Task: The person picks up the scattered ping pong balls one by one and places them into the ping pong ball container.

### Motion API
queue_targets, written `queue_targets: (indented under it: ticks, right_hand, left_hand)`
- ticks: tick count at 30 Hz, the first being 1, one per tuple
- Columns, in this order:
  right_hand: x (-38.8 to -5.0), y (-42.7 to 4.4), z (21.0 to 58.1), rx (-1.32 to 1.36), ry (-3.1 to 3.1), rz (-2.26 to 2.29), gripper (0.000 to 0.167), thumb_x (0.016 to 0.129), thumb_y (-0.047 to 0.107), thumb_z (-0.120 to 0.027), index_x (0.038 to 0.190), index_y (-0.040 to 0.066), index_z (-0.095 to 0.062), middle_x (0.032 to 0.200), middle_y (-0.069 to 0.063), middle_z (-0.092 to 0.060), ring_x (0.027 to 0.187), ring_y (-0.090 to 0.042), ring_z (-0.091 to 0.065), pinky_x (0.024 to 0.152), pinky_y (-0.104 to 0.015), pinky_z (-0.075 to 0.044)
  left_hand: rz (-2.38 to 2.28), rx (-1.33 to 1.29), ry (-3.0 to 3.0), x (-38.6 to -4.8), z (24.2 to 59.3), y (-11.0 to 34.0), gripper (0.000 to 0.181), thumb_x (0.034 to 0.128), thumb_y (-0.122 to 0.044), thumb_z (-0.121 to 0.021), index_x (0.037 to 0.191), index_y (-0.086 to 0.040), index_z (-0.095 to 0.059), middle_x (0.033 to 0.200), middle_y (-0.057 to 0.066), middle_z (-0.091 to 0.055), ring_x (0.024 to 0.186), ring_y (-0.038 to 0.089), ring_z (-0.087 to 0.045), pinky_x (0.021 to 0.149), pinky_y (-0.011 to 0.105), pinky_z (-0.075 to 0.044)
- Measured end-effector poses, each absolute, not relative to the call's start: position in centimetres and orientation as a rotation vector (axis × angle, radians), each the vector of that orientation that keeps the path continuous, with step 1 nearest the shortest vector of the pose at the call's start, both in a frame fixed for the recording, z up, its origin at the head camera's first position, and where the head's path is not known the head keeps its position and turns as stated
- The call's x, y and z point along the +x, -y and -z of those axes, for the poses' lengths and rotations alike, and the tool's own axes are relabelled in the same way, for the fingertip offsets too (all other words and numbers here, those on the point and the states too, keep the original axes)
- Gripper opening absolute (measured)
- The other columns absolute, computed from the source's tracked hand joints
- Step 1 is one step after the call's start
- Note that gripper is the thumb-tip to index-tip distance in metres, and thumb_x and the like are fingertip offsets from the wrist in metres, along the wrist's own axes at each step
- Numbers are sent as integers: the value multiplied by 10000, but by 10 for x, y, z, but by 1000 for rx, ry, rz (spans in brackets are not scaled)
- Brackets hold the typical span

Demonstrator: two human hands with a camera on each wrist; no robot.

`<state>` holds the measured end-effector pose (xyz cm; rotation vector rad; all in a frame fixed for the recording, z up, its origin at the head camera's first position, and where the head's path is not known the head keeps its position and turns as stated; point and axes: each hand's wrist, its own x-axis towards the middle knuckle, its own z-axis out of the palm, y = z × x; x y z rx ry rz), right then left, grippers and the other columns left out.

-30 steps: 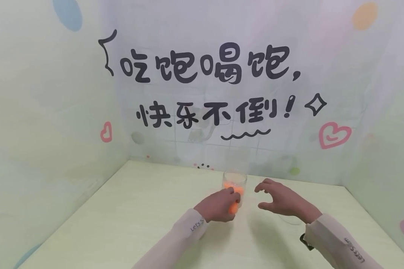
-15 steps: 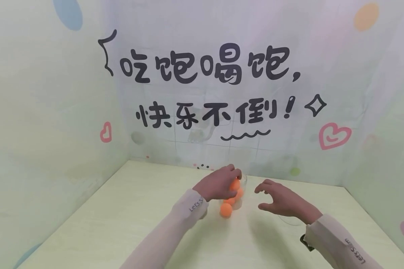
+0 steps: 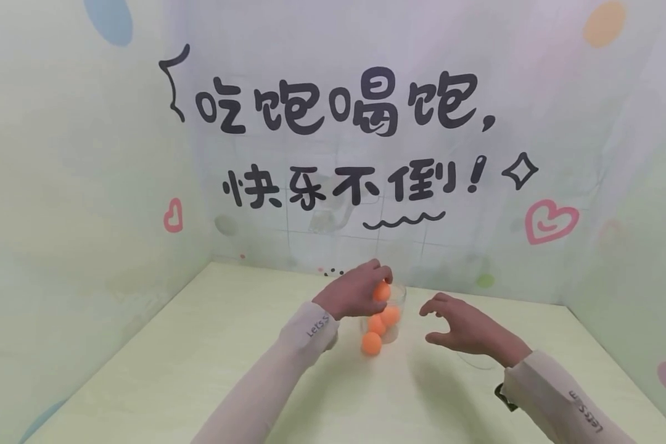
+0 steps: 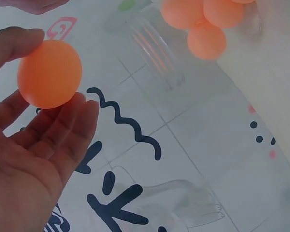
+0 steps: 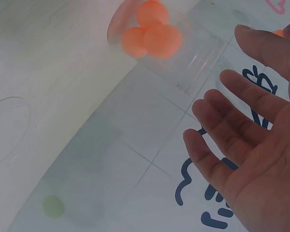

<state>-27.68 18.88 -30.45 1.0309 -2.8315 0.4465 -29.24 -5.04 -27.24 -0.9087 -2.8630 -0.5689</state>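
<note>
My left hand (image 3: 351, 293) pinches an orange ping-pong ball (image 4: 50, 73) between thumb and fingers, beside the rim of a clear jar (image 3: 402, 297). The ball is off the table and to the left of the jar mouth. Below it are more orange balls (image 3: 390, 316), seen in or against the jar; I cannot tell exactly which lie inside. One loose ball (image 3: 372, 343) sits on the table in front of the jar. To the right of the jar my right hand (image 3: 466, 327) hovers with loosely bent, spread fingers. It holds nothing and is apart from the jar.
A thin clear disc (image 5: 9, 130), perhaps a lid, lies on the pale table (image 3: 200, 345) under and beyond the right wrist. Printed wall sheets (image 3: 333, 123) with black lettering stand close behind the jar and along both sides.
My left hand has risen from table height in front of the jar up to its rim, lifting one ball and uncovering others below. The right hand has stayed in place.
</note>
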Motion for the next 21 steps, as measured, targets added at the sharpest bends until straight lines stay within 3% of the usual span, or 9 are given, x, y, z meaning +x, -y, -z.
queue_targets:
  ticks: [21]
  right_hand:
    - [-277,-192,313,1024,2848,-456,298,802,169,-717,1078,91,-636,1057,-7,-600,942,-216,-606,804,-382,-506]
  left_hand:
    - [466,-870,2859,-344,273,37,319,810,-145,-644,1118,-124,-565,1001,29,-520,817,162,-515,678,252,-422]
